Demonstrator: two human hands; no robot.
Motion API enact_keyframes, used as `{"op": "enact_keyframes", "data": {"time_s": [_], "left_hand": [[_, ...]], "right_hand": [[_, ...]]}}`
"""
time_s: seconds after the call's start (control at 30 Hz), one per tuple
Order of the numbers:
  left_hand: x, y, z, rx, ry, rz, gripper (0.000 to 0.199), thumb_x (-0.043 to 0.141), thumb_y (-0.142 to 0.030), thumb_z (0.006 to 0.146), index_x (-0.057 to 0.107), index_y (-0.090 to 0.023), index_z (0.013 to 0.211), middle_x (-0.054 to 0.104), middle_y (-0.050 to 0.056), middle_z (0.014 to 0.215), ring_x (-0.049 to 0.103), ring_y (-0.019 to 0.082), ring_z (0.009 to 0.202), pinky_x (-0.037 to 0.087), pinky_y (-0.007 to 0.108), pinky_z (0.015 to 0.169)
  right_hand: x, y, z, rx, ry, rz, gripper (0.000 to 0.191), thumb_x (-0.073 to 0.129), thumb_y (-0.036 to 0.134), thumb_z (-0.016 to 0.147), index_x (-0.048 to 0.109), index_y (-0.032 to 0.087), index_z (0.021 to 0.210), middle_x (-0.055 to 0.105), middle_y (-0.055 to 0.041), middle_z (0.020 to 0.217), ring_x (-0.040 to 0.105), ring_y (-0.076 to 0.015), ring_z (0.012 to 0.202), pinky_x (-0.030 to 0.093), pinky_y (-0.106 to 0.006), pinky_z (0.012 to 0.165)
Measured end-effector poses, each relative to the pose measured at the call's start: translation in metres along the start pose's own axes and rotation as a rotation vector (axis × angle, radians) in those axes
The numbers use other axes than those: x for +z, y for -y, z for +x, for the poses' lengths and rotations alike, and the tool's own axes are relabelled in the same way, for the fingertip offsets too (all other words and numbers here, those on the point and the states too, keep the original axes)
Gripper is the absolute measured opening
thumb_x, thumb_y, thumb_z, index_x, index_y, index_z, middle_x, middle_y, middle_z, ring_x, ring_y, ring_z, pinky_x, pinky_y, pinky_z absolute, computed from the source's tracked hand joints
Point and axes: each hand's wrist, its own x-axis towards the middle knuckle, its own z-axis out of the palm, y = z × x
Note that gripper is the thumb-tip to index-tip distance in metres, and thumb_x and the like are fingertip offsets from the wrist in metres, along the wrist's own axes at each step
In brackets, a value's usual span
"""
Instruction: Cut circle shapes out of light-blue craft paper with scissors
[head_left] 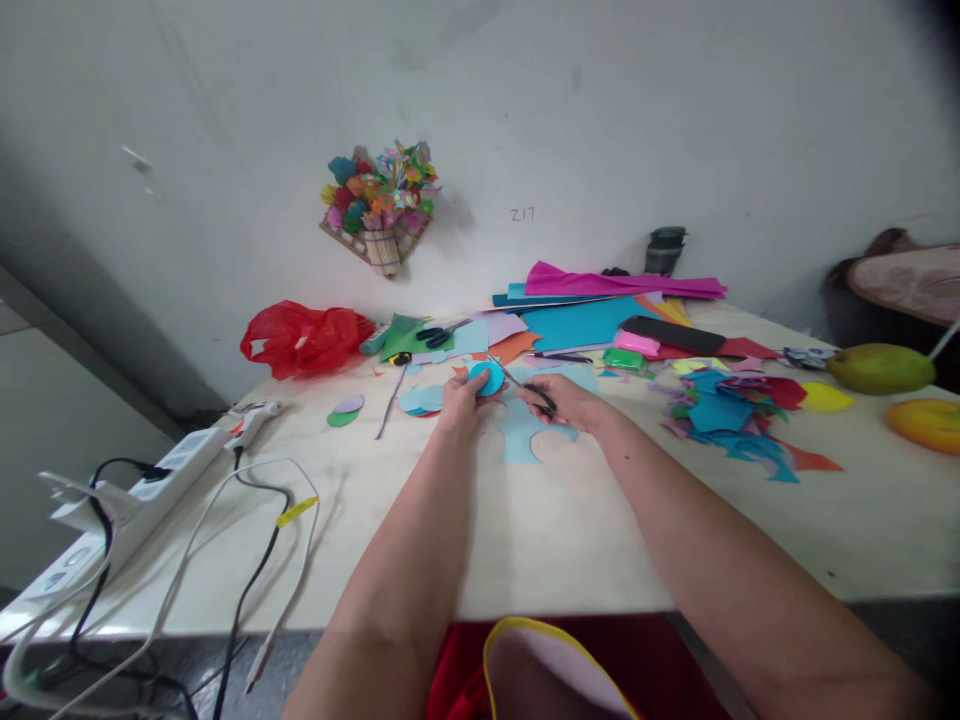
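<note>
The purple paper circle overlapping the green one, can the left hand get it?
Probably yes: between the left hand and the purple paper circle I see only loose paper pieces and a purple strip. It would likely have to put down its blue paper circle first.

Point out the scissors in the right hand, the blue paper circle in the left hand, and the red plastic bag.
Scissors (513, 376): head view, on the blades.
Blue paper circle (490, 378): head view, on its exposed face.
Red plastic bag (309, 338): head view, on its crumpled middle.
</note>
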Motion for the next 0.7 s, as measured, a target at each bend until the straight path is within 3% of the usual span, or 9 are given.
{"op": "enact_keyframes", "data": {"time_s": [0.27,0.7], "left_hand": [[0.0019,-0.0001,-0.0006,0.004,-0.006,0.011,0.030,0.089,-0.028,0.066,0.068,-0.012,0.079,0.073,0.007,0.072,0.074,0.022,0.071,0.060,0.030,0.065],[0.0015,0.0030,0.0003,0.019,-0.005,0.024,0.027,0.087,-0.028,0.068,0.069,-0.012,0.079,0.074,0.009,0.075,0.076,0.023,0.075,0.060,0.029,0.065]], "right_hand": [[0.0003,0.0000,0.0001,0.004,0.040,0.018,0.031,0.077,0.038,0.079,0.055,0.018,0.072,0.057,0.0024,0.052,0.046,-0.0067,0.038,0.023,-0.018,0.031],[0.0043,0.0011,0.0001,0.003,-0.005,0.027,0.026,0.074,0.034,0.077,0.055,0.018,0.070,0.054,0.0039,0.048,0.044,-0.0066,0.035,0.018,-0.019,0.031]]}}
